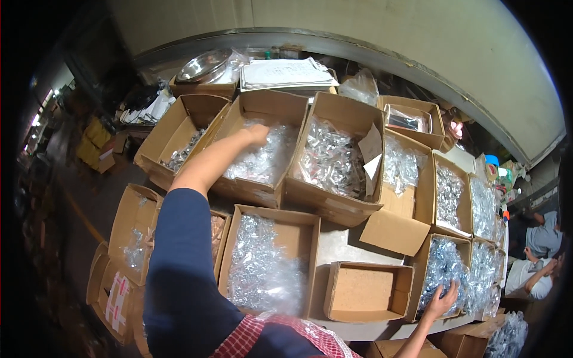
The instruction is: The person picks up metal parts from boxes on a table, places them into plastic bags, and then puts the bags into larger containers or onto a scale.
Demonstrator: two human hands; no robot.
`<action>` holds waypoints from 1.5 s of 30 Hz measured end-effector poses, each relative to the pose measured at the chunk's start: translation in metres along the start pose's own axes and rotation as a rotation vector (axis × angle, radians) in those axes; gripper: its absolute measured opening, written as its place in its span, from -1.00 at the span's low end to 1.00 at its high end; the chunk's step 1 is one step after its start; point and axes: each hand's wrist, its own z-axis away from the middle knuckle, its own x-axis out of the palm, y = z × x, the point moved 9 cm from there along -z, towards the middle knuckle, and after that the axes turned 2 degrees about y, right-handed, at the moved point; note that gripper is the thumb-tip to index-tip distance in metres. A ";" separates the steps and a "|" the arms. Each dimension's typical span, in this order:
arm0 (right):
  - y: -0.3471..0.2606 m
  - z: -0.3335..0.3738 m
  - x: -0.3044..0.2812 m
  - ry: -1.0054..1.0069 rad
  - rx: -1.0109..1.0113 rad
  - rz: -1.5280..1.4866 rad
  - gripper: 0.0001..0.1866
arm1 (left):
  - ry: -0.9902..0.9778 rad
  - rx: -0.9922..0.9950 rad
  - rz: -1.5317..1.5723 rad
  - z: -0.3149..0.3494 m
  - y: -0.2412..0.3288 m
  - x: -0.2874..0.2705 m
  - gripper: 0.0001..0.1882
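My left hand point(258, 134) reaches far forward into a deep cardboard box point(268, 100) holding clear plastic bags point(256, 162). Its fingers are curled closed at the bags, and what they hold, if anything, is hidden. At the right, my right hand point(441, 302) rests by the near side of a smaller cardboard box point(419, 280) with bluish clear packets point(443, 262). The fingers of that hand are apart and touch or hover just over the packets; nothing shows in its grasp.
Beside the left hand stands a box of shiny metal parts point(329, 156). Nearer lie a wide box of bagged small parts point(262, 262) and a bare-bottomed cardboard tray point(364, 292). Papers point(286, 74) and a metal bowl point(204, 65) are at the back. Other people point(540, 277) sit at far right.
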 end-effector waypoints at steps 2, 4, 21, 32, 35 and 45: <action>0.004 0.002 -0.001 0.012 0.011 -0.001 -0.56 | 0.104 0.064 0.126 0.005 0.009 -0.028 -0.77; 0.000 0.000 -0.003 0.011 0.020 0.010 -0.55 | 0.106 -0.007 0.305 0.011 -0.005 -0.039 -0.79; -0.009 -0.002 -0.005 0.020 0.022 -0.009 -0.55 | 0.180 -0.253 0.655 0.027 -0.001 -0.075 -0.65; -0.004 -0.004 -0.002 0.004 0.062 0.011 -0.59 | -0.210 0.206 0.956 0.011 0.230 -0.134 -0.51; -0.018 -0.007 0.000 0.017 0.027 -0.024 -0.58 | -0.289 0.291 0.039 -0.019 0.234 -0.038 -0.50; -0.008 -0.006 -0.011 0.054 0.084 -0.045 -0.57 | -0.180 0.321 0.380 -0.005 0.251 -0.085 -0.83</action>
